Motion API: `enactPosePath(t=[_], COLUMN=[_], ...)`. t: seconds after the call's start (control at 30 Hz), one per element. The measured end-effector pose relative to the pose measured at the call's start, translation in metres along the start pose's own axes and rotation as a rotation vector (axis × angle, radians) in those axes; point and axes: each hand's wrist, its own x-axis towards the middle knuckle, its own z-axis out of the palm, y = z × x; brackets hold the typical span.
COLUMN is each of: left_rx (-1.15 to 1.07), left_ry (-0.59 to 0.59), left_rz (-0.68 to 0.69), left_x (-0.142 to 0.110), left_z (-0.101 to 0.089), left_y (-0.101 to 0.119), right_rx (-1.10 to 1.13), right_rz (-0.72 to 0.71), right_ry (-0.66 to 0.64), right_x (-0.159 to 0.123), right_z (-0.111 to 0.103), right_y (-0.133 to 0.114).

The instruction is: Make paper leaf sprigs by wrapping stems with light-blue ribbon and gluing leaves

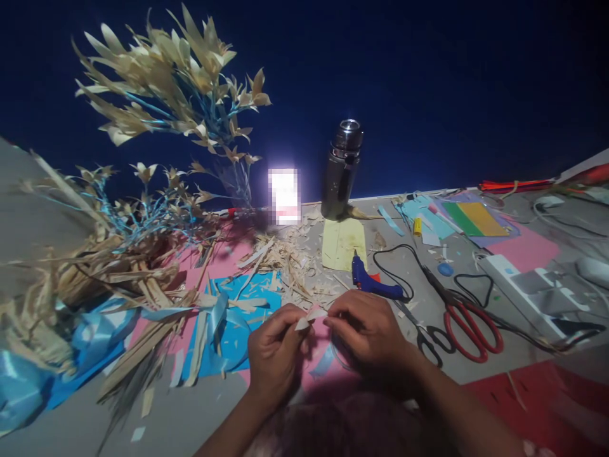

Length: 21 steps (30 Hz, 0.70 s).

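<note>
My left hand is closed in a pinch on a small husk flower, whose pale, pointed petals stick out above the thumb. Facing it, my right hand is also closed, with thumb and forefinger pinched at the flower's right edge. A thin pale blue strip hangs below the hands over pink paper. Just beyond the right hand lies a blue glue gun, its nozzle over a yellow sheet. Red-handled scissors and a smaller dark-handled pair rest to the right.
Husk-flower branches with blue stems rise at the back left. Dry husks and blue ribbon crowd the left side. A dark flask stands at the back beside a bright, blurred-out object. A white power strip and cords lie right.
</note>
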Motion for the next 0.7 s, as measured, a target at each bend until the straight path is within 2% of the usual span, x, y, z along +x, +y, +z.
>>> enactPosePath(t=[0.1, 0.23, 0.47, 0.7], left_rx=[0.035, 0.029, -0.024, -0.011], left_ry=[0.043, 0.080, -0.016, -0.116], left_rz=[0.072, 0.145, 0.089, 0.124], left_x=[0.000, 0.001, 0.001, 0.006], left_z=[-0.004, -0.006, -0.008, -0.010], left_y=[-0.003, -0.005, -0.008, 0.000], right_rx=[0.106, 0.179, 0.209, 0.101], right_rz=[0.033, 0.006, -0.011, -0.139], right_ry=[0.093, 0.186, 0.208, 0.230], right_x=[0.004, 0.006, 0.008, 0.004], right_z=[0.014, 0.020, 0.019, 0.017], right_y=[-0.006, -0.013, -0.015, -0.008])
